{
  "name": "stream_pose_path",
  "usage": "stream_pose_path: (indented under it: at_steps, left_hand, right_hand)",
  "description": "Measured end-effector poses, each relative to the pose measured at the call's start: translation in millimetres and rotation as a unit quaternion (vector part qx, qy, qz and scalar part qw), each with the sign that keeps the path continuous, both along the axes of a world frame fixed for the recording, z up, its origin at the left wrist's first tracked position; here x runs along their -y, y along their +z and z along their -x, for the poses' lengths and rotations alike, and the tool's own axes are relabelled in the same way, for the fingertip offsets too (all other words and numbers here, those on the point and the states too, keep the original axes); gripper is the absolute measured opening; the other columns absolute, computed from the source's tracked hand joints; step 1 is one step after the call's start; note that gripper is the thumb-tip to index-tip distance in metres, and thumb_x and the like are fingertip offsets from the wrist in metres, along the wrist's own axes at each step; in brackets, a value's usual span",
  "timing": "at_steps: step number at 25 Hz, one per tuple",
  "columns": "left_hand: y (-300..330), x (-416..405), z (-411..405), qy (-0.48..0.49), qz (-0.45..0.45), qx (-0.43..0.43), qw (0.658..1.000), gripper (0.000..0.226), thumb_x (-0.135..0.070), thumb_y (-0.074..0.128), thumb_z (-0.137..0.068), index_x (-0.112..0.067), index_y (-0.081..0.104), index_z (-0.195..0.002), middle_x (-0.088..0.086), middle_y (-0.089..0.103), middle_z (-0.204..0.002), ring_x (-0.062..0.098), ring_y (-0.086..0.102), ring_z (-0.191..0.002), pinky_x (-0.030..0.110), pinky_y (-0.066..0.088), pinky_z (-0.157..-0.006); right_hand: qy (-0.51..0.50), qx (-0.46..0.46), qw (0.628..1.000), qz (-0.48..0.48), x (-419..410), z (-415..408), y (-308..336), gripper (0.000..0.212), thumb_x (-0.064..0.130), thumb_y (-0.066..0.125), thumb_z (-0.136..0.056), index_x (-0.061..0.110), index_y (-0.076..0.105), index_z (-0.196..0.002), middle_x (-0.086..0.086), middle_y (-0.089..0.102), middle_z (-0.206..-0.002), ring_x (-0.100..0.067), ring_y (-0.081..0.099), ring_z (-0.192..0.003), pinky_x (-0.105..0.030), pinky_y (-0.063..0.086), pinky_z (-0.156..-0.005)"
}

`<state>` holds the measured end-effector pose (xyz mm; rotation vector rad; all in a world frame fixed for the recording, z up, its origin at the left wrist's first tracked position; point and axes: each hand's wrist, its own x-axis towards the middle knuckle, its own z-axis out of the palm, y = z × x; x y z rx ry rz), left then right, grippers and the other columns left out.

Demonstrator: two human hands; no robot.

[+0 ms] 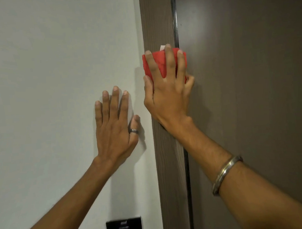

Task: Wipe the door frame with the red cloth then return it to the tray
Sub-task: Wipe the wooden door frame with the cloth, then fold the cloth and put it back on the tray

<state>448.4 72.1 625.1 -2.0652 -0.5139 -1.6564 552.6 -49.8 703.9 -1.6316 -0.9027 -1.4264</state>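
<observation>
You pressed the red cloth [158, 63] flat on the door frame [158, 24] with your right hand [166, 93], fingers spread wide over it. Your left hand [114, 129] lay open on the smooth white wall [54, 67], holding nothing. Push firmly and follow the frame's long brown grain. The cloth looked soft and folded. No tray showed.

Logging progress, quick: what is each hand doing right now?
Left hand: open, flat on the wall, holding nothing.
Right hand: pressing the red cloth on the door frame.
</observation>
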Motion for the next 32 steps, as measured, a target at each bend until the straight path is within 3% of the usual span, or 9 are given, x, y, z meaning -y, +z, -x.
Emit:
stream_pose_path:
  at_steps: [8,15,20,22,24,27,28,30,32]
  left_hand:
    - [-96.8,9.1,4.1,0.005,-0.017,-0.066,0.998,0.067,-0.041,0.034,-0.106,-0.008,0.025,-0.163,0.017,0.018,-0.172,0.037,0.013,-0.161,0.05,0.002,-0.131]
    - [-143.4,33.4,6.8,-0.009,0.043,-0.112,0.993,0.069,-0.035,0.04,-0.104,-0.003,0.024,-0.163,0.017,0.017,-0.173,0.021,-0.009,-0.162,0.038,-0.009,-0.133]
    - [-194.8,81.0,30.2,-0.09,0.203,-0.078,0.972,0.066,-0.027,0.048,-0.103,-0.002,0.03,-0.161,0.016,0.017,-0.173,0.019,-0.006,-0.161,0.034,-0.008,-0.133]
    - [-236.2,113.7,48.7,-0.175,0.302,-0.04,0.936,0.062,-0.029,0.046,-0.104,-0.007,0.033,-0.16,0.01,0.019,-0.173,0.016,0.001,-0.163,0.027,0.001,-0.133]
    - [-281.2,146.8,74.6,-0.243,0.466,-0.005,0.851,0.059,-0.037,0.042,-0.105,-0.016,0.032,-0.16,0.002,0.028,-0.17,0.009,0.02,-0.158,0.015,0.019,-0.126]
    - [-322.1,177.9,107.7,-0.285,0.757,0.072,0.583,0.048,-0.055,0.034,-0.107,-0.029,0.055,-0.141,0.003,0.06,-0.147,0.02,0.057,-0.134,0.033,0.05,-0.109]
    - [-332.8,177.3,116.3,-0.285,0.827,0.104,0.472,0.054,-0.061,0.027,-0.107,-0.029,0.063,-0.13,0.007,0.07,-0.136,0.026,0.065,-0.124,0.044,0.055,-0.101]
    - [-355.1,170.3,139.9,-0.274,0.897,0.163,0.306,0.069,-0.07,0.019,-0.103,-0.027,0.071,-0.122,0.009,0.078,-0.121,0.029,0.073,-0.113,0.052,0.058,-0.09]
    - [-380.6,162.5,165.2,-0.245,0.918,0.198,0.241,0.066,-0.066,0.023,-0.105,-0.023,0.07,-0.125,0.009,0.081,-0.115,0.029,0.077,-0.106,0.05,0.062,-0.086]
  right_hand:
    - [-0.034,-0.073,0.997,0.017,0.8,12.7,-137.9,0.063,0.05,0.04,-0.104,0.03,0.024,-0.162,-0.019,0.03,-0.168,-0.047,0.034,-0.151,-0.059,0.046,-0.098]
    - [-0.054,-0.102,0.984,0.138,31.1,19.9,-252.2,0.073,0.04,0.058,-0.098,0.025,0.026,-0.162,-0.022,0.03,-0.166,-0.051,0.038,-0.146,-0.058,0.055,-0.091]
    - [0.081,-0.21,0.946,0.231,69.9,45.5,-290.5,0.077,0.027,0.067,-0.097,0.02,0.027,-0.163,-0.02,0.015,-0.173,-0.047,0.031,-0.153,-0.061,0.049,-0.109]
    - [0.218,-0.367,0.894,0.137,86.4,64.6,-312.8,0.078,0.026,0.064,-0.1,0.025,0.02,-0.165,-0.01,0.004,-0.176,-0.03,0.03,-0.154,-0.048,0.045,-0.116]
    - [0.349,-0.585,0.73,-0.052,100.9,89.6,-336.8,0.068,0.025,0.066,-0.099,0.027,0.032,-0.158,-0.008,0.023,-0.171,-0.022,0.039,-0.149,-0.044,0.045,-0.117]
    - [0.482,-0.775,0.334,-0.234,115.6,120.3,-374.4,0.039,0.029,0.052,-0.104,0.005,0.064,-0.132,-0.02,0.068,-0.135,-0.037,0.068,-0.123,-0.055,0.05,-0.111]
    - [0.476,-0.798,0.276,-0.247,117.7,130.6,-389.1,0.041,0.033,0.048,-0.105,0.004,0.072,-0.12,-0.02,0.075,-0.121,-0.037,0.075,-0.108,-0.054,0.056,-0.102]
    - [0.427,-0.835,0.242,-0.247,118.4,155.5,-421.9,0.046,0.037,0.046,-0.103,0.007,0.081,-0.101,-0.018,0.08,-0.105,-0.032,0.08,-0.087,-0.048,0.061,-0.088]
    - [0.382,-0.864,0.253,-0.208,115.2,182.3,-455.0,0.051,0.044,0.045,-0.104,0.011,0.083,-0.097,-0.017,0.08,-0.106,-0.03,0.08,-0.089,-0.045,0.061,-0.086]
